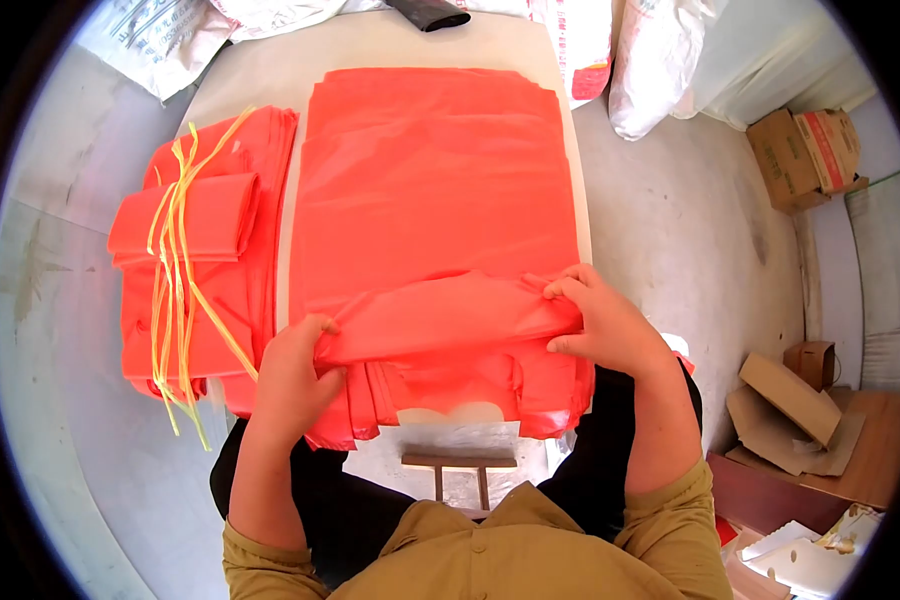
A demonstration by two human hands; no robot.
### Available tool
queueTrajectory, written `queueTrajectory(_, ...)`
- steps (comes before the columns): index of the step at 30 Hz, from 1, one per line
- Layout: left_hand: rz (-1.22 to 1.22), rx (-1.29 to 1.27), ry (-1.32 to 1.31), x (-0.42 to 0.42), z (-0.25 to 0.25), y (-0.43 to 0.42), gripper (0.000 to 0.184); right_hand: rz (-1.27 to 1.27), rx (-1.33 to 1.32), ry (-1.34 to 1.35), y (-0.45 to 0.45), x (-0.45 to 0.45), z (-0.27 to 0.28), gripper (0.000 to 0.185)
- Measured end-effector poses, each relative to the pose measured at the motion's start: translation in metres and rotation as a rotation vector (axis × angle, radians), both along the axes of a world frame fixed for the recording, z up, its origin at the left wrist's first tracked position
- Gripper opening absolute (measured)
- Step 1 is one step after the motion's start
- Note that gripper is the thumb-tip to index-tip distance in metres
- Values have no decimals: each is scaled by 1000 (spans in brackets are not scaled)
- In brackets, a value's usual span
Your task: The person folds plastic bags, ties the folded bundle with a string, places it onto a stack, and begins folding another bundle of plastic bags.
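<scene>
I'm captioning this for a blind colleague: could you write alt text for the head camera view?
A person's left hand and right hand touch opposite ends of a raised fold in a stack of red plastic on a table. To the left, yellow strings lie across another red pile; cardboard boxes sit far right.
</scene>
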State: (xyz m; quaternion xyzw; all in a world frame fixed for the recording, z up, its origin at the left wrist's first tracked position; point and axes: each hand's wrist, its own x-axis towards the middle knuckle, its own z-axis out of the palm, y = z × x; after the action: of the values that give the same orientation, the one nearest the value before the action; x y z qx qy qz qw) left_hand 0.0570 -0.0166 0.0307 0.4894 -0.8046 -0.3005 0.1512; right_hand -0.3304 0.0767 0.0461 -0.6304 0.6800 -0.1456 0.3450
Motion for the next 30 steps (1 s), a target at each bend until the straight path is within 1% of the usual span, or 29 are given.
queueTrajectory(1, 9, -14, -12, 1, -4, 0, 45, 2, -2, 35, 1, 2, 1, 49)
queueTrajectory(4, -27, -198, -47, 6, -16, -2, 48, -22, -53, 128, 0, 10, 6, 47)
queueTrajectory(7, -36, -255, -90, 5, -16, -2, 51, 16, -160, 209, 1, 9, -1, 45)
queueTrajectory(10, -41, -330, -119, 2, -17, 0, 51, 31, -205, 272, 2, 9, -4, 40)
queueTrajectory(16, -40, -352, -110, 4, -20, -2, 53, 49, -295, 288, 3, 8, -3, 31)
queueTrajectory(19, -32, -384, -119, 4, -19, -2, 56, 42, -336, 285, 3, 6, -4, 30)
queueTrajectory(25, -28, -409, -170, -1, -17, 0, 55, 56, -371, 277, 5, 4, -6, 33)
queueTrajectory(28, -24, -412, -144, 1, -17, 0, 51, 52, -359, 264, 5, 3, -4, 35)
queueTrajectory(30, -28, -368, -119, 4, -18, -2, 49, 50, -351, 274, 3, 1, -4, 35)
